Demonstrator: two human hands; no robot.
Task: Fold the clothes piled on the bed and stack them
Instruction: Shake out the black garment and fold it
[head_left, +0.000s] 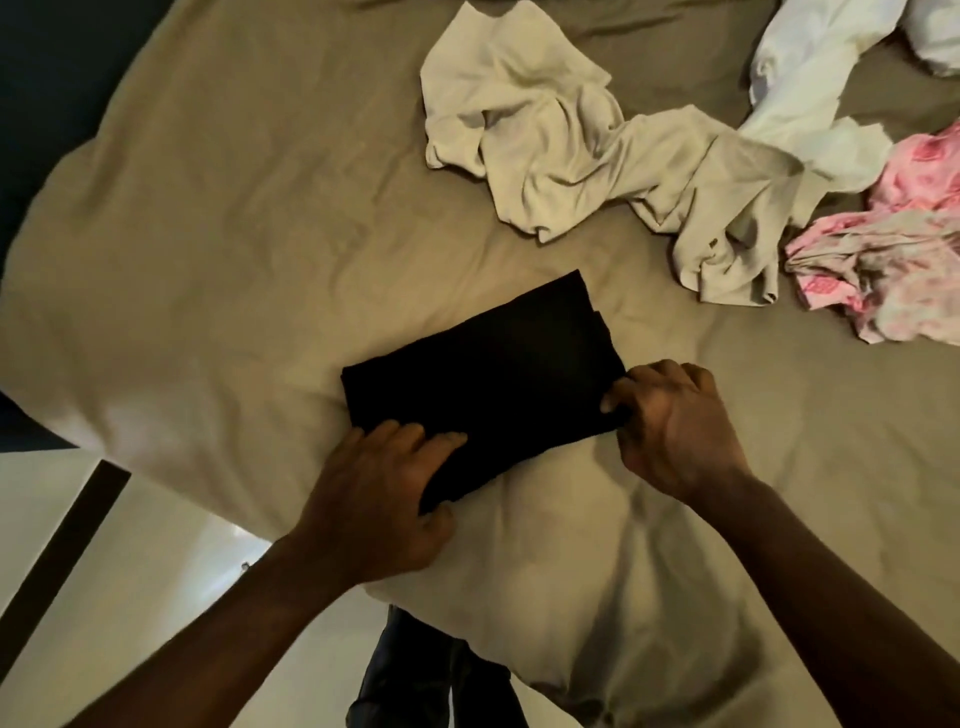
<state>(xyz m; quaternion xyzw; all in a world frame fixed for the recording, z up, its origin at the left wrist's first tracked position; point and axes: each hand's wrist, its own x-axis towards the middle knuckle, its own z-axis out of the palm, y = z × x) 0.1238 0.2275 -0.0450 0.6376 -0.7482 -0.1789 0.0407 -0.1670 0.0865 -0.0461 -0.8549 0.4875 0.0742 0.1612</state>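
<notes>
1. Left hand grips the near corner of the black garment, with its fingers laid over the top and its thumb curled in at the edge. The right hand pinches the corner on the right side, fingers bent and thumb pressed on the cloth.
2. The black garment lies flat on the bed sheet, close to the near edge of the bed and between the two hands. It is well apart from the loose clothes farther back.
3. Risk: both holds are at corners only, so if the piece is lifted the middle may sag and the folded layers could slide open.
4. Risk: the sheet under it is soft and rumpled. Pressing or dragging there could skew the fold or pull the sheet along.
5. Risk: the floor is just past the near edge, and a loose pull toward the body could tip the piece off the bed.
6. Risk: no stack is visible, so a place for it has to be chosen away from the beige garment, white garment and pink floral garment, which lie crumpled and partly overlapping.
7. Look: the black piece is a compact, angled rectangle with fairly crisp edges. A slight step of layers shows at its far right corner, and the fabric is too dark to make out seams or type.
</notes>
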